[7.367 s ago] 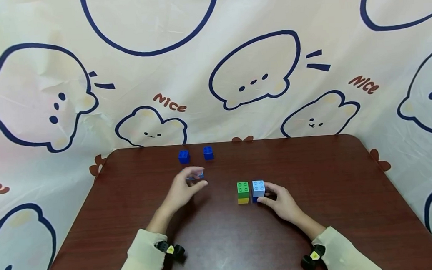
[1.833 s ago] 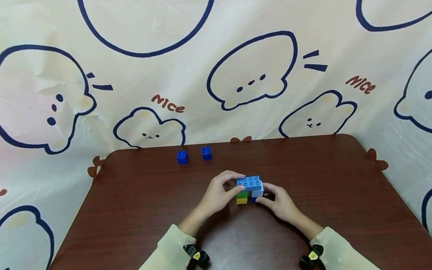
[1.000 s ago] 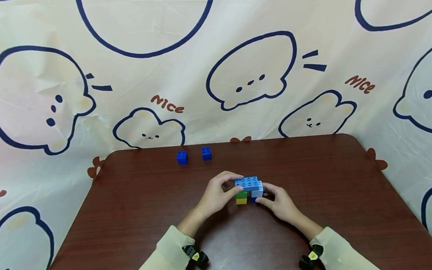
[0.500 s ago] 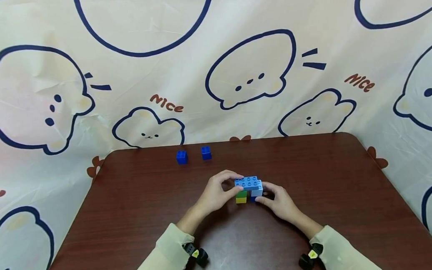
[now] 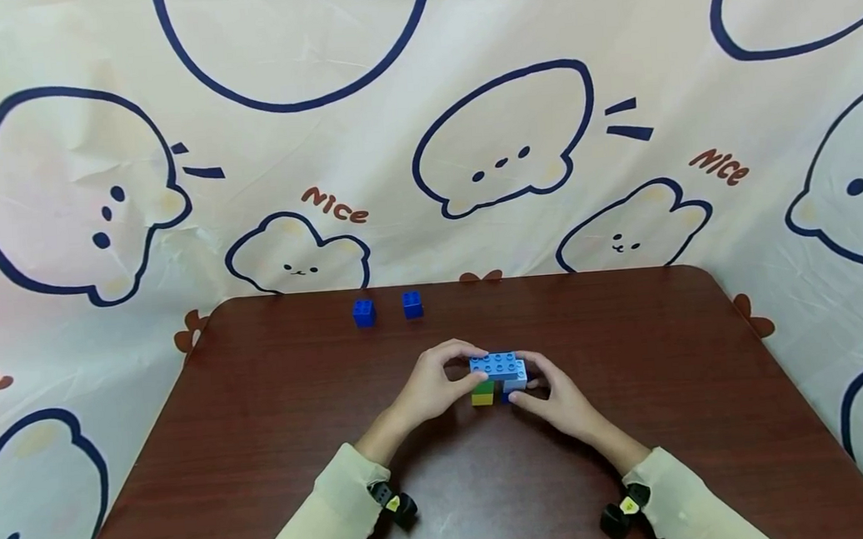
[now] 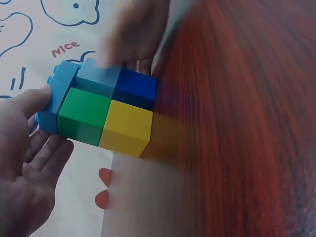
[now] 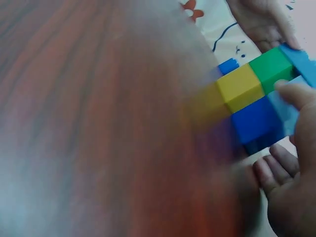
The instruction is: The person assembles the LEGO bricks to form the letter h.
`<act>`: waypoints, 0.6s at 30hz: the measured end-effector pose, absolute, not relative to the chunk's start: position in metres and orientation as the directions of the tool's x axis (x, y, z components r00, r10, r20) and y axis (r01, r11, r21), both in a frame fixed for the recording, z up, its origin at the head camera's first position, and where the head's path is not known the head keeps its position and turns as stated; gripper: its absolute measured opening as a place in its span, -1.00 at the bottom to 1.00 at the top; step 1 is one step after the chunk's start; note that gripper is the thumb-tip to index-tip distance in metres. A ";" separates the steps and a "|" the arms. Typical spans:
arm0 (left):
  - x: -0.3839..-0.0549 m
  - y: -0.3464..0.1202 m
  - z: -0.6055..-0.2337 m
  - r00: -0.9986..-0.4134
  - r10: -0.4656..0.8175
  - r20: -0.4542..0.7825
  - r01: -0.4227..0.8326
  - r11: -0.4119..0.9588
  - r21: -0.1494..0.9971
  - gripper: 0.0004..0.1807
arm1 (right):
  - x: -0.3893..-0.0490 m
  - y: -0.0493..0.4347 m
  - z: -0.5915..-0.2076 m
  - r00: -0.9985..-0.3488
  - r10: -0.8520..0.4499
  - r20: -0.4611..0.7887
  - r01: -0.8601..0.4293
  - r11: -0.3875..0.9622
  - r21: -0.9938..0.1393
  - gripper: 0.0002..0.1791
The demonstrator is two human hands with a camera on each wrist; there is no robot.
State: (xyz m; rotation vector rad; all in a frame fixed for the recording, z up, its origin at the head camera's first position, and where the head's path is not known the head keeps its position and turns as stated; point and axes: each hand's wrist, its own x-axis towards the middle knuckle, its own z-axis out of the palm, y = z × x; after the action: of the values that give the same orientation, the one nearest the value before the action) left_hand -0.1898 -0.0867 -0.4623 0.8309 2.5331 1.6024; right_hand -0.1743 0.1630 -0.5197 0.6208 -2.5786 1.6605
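Note:
Two short stacks of toy building bricks stand side by side on the table. A green brick [image 6: 84, 113] sits on a yellow brick [image 6: 127, 126], and a light blue brick [image 5: 515, 383] sits on a dark blue brick [image 7: 256, 121]. Across the tops of both lies a longer blue brick [image 5: 494, 366], its left end pinched by my left hand [image 5: 426, 387] between thumb and fingers. My right hand [image 5: 565, 400] holds the light blue and dark blue stack from the right, thumb on its near side. Its forefinger reaches behind, partly hidden.
Two loose dark blue bricks, one left [image 5: 364, 313] and one right [image 5: 412, 305], stand near the far edge of the brown table [image 5: 296, 379]. Behind that edge hangs a printed cloth [image 5: 395, 172]. Each wrist wears a small black camera.
My left hand has brought the long blue brick rightward from the left side onto both stacks. In the last half second my right forefinger has risen toward the long brick's right end.

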 end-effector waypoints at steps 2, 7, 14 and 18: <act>-0.190 -0.086 -0.462 -0.854 0.451 0.258 0.424 0.319 0.847 -0.69 | -0.175 0.162 -0.514 -0.915 -0.316 0.250 -0.353 0.326 -0.877 -0.39; -0.190 -0.086 -0.462 -0.851 0.454 0.265 0.425 0.298 0.855 -0.70 | -0.174 0.154 -0.496 -0.896 -0.299 0.329 -0.409 0.268 -0.872 -0.54; -0.189 -0.086 -0.465 -0.854 0.442 0.274 0.412 0.255 0.875 -0.68 | -0.174 0.145 -0.489 -0.901 -0.267 0.342 -0.408 0.254 -0.877 -0.68; -0.190 -0.086 -0.466 -0.861 0.437 0.260 0.397 0.257 0.881 -0.69 | -0.172 0.144 -0.491 -0.918 -0.232 0.323 -0.377 0.248 -0.893 -0.70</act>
State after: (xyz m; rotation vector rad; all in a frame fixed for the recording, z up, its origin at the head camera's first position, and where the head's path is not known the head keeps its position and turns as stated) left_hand -0.1901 -0.0857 -0.4661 0.8163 2.4617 1.7078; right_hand -0.1721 0.1439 -0.4910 0.5840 -2.3805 1.7594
